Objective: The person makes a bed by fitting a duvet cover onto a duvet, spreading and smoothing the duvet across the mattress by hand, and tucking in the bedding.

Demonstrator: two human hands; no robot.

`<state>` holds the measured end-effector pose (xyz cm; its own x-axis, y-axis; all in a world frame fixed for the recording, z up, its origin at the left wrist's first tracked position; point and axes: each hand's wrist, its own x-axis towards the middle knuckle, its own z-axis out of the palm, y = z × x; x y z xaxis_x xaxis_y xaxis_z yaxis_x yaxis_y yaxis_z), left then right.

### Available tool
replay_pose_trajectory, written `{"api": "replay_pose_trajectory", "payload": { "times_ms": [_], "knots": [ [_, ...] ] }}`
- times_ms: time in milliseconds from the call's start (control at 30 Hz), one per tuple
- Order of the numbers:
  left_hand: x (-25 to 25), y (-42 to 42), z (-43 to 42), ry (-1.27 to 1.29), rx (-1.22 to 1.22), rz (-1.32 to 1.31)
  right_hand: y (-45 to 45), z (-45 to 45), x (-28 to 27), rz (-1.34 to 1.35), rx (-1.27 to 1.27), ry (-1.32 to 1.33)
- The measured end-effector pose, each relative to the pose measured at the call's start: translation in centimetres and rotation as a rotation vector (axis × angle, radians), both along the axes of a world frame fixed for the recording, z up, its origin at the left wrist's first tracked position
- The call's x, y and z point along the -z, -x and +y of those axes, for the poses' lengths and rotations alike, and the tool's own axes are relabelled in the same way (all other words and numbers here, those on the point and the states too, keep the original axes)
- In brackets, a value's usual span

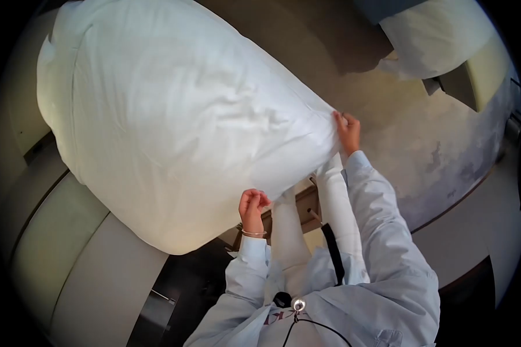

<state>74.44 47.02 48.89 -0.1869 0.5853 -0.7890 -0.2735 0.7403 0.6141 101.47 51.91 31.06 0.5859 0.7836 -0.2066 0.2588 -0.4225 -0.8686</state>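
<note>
A large white duvet [168, 115] fills the upper left and middle of the head view, its surface puffed up with wrinkles toward the right-hand corner. My right hand [348, 132] pinches that corner between thumb and fingers. Lower down, my left hand [253, 207] is at the near edge of the duvet, fingers curled in and a thin bracelet on the wrist. Whether any fabric is between those left fingers is hidden.
Beyond the floor [428, 156], another white cloth [440, 40] drapes at the upper right. A wooden piece of furniture [308, 202] stands by my legs. Pale panels [98, 254] line the left side, above a dark area with a small metal handle.
</note>
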Motion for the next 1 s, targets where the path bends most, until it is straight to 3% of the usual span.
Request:
{"api": "replay_pose_trajectory", "payload": {
  "times_ms": [67, 100, 200, 267, 333, 400, 433, 467, 533, 567, 633, 733, 800, 867, 900, 967, 1000],
  "knots": [
    [0.7, -0.4, 0.6, -0.047, 0.085, 0.129, -1.8, 3.9, -4.1, 0.046, -0.152, 0.006],
    [0.8, 0.0, 0.6, -0.081, 0.08, 0.157, -1.9, 4.4, -6.7, -0.06, -0.246, -0.052],
    [1.8, 0.2, -0.2, -0.059, 0.015, 0.151, -4.2, -0.2, -2.8, 0.123, -0.187, 0.179],
    [3.4, 0.8, -1.2, -0.077, -0.034, 0.137, -3.7, -1.2, 1.8, 0.008, -0.209, 0.214],
    [3.5, 1.7, -2.7, 0.198, -0.064, 0.045, -2.2, -0.4, 2.6, -0.088, -0.22, 0.278],
    [4.3, 2.5, -4.7, 0.233, -0.032, -0.014, -2.4, -0.1, 3.8, 0.394, -0.107, 0.338],
    [4.9, 2.7, -5.7, 0.268, 0.031, 0.021, -3.1, -0.1, 3.8, 0.473, -0.271, 0.499],
    [5.8, 2.6, -6.7, 0.298, 0.087, 0.052, -3.3, -0.7, 3.5, 0.461, -0.265, 0.518],
    [7.4, 3.2, -9.0, 0.298, 0.082, 0.028, -1.8, 0.1, -1.0, 0.388, -0.674, 0.73],
    [7.5, 2.8, -9.2, 0.327, 0.062, 0.012, -1.7, -0.9, -0.8, 0.383, -0.671, 0.752],
    [7.8, 2.0, -9.5, 0.364, 0.043, -0.014, -1.1, -3.8, 0.9, 0.259, -0.893, 0.645],
    [8.4, 1.0, -9.5, 0.356, 0.11, -0.071, 0.0, -6.5, 3.2, 0.083, -0.876, 0.692],
    [8.4, 0.6, -9.5, 0.387, 0.202, -0.038, 0.1, -6.0, 4.3, 0.123, -0.869, 0.68],
    [7.4, 0.1, -9.3, 0.364, 0.227, -0.036, -0.2, -4.0, 2.8, 0.331, -0.868, 0.698],
    [7.2, 0.0, -9.0, 0.327, 0.258, -0.037, 0.0, -3.6, 0.9, 0.11, -0.84, 0.383],
    [7.0, 0.7, -8.7, 0.297, 0.28, -0.031, -2.1, -1.2, -3.7, -0.099, -1.137, 0.075],
    [6.6, 0.7, -9.0, 0.27, 0.292, -0.019, -6.3, -0.7, -2.8, 0.171, -1.01, 0.824]
  ]
}}
